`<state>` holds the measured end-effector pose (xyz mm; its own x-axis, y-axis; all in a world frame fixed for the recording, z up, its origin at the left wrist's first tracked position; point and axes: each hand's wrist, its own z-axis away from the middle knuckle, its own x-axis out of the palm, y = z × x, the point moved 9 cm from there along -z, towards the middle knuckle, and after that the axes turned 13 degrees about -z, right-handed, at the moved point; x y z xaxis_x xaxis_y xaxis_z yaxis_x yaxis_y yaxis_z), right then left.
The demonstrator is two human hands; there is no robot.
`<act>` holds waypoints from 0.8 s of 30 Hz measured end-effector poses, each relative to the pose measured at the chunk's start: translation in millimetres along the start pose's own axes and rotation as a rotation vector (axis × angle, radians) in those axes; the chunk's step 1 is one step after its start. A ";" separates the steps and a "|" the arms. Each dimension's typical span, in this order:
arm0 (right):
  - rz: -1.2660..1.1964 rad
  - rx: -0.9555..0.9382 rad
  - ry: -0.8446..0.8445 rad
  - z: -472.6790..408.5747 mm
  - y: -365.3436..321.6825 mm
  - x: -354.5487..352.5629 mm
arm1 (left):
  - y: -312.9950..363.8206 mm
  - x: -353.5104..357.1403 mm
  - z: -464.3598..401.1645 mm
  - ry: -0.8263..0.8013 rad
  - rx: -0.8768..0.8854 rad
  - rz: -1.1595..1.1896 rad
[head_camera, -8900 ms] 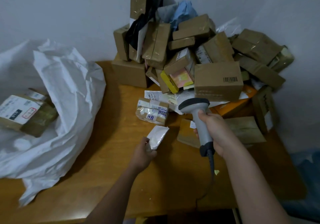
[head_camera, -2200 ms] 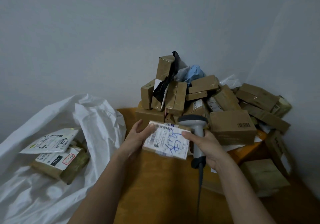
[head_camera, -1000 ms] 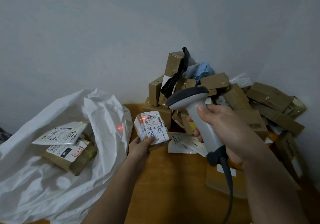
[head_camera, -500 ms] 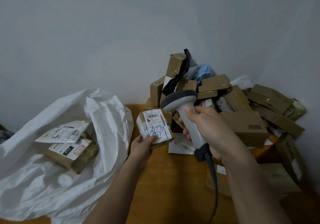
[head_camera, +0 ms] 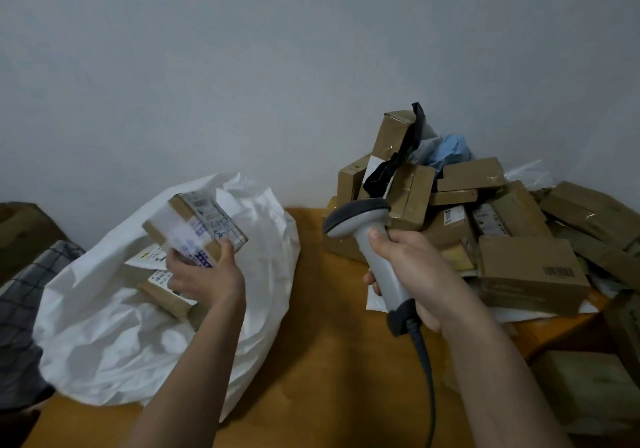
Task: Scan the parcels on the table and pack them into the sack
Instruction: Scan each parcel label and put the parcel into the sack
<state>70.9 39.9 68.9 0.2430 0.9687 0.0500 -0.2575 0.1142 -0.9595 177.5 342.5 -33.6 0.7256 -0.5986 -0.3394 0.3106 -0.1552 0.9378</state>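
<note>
Two hands: left (head_camera: pixel 204 276) grips one parcel (head_camera: pixel 195 227), right (head_camera: pixel 412 267) one scanner (head_camera: pixel 372 243).

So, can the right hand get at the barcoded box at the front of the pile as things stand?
Probably not to grasp it: the right hand grips the scanner, though the barcoded box lies just beside it, unobstructed.

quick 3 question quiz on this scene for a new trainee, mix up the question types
1. True or false: the left hand holds a labelled parcel over the open white sack.
2. Which tool does the right hand grip?
A tape gun
B barcode scanner
C knife
3. Fill in: the unpacked parcels are piled on the table against the ____.

Key: 1 true; 2 B; 3 wall
</note>
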 end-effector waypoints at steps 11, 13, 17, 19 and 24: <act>0.025 0.036 0.036 3.8 13.9 15.5 | -28.6 47.6 -15.0 -0.376 0.023 -0.407; 0.025 0.059 0.056 6.5 17.7 14.7 | -44.4 64.8 -14.6 -0.523 -0.043 -0.351; 0.018 0.092 0.108 10.5 25.5 11.5 | -59.2 73.1 -18.4 -0.564 -0.096 -0.280; 0.004 0.101 0.134 11.4 28.9 9.8 | -52.1 63.0 -28.1 -0.408 -0.063 -0.280; -0.015 0.106 0.154 12.7 32.9 10.8 | -17.1 30.5 -40.5 -0.153 0.000 -0.381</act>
<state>53.1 56.9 41.4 0.3857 0.9225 0.0135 -0.3481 0.1591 -0.9239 219.2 358.8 -62.9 0.4590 -0.6084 -0.6475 0.5392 -0.3885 0.7472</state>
